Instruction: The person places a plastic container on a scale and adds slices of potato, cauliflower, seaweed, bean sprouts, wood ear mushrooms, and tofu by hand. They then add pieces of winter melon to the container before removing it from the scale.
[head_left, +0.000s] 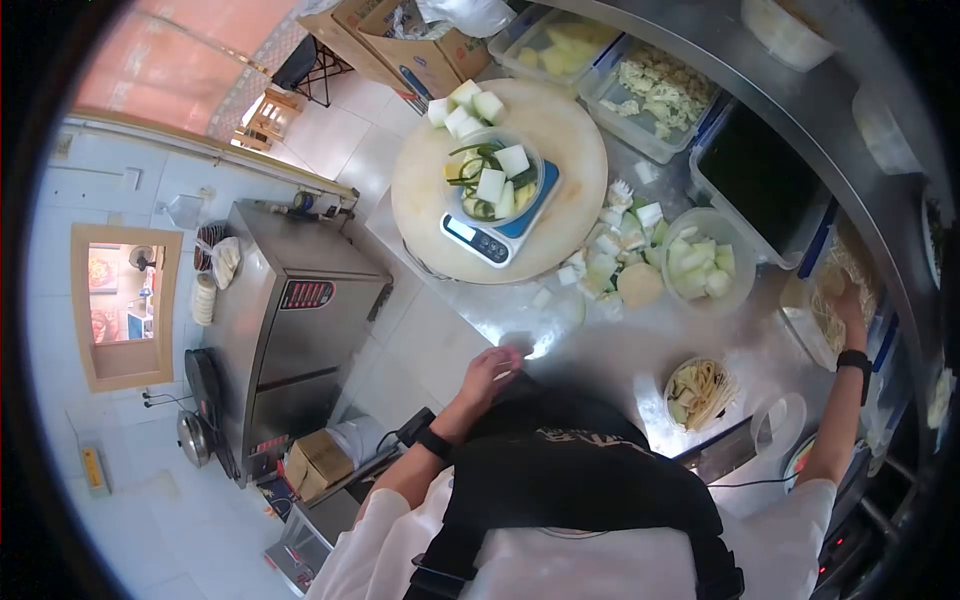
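My right hand [848,298] reaches into a clear container of pale thin strips [832,322] at the right. Its fingers are mostly hidden, so I cannot see whether they grip any strips. My left hand [488,374] hangs loosely by the counter's front edge, fingers partly bent and holding nothing. A round bowl [700,394] with pale strips and vegetable pieces sits on the counter between my hands. On the round cutting board [425,190], a white digital scale [487,243] carries a clear bowl of white chunks and green strips [492,185].
Loose white chunks [466,108] lie on the board's far side. Cut vegetable pieces [605,262] are scattered beside a tub of pale green chunks [705,268]. Lidless food boxes [650,100] line the back under a metal shelf. A steel cabinet [290,300] stands at the left.
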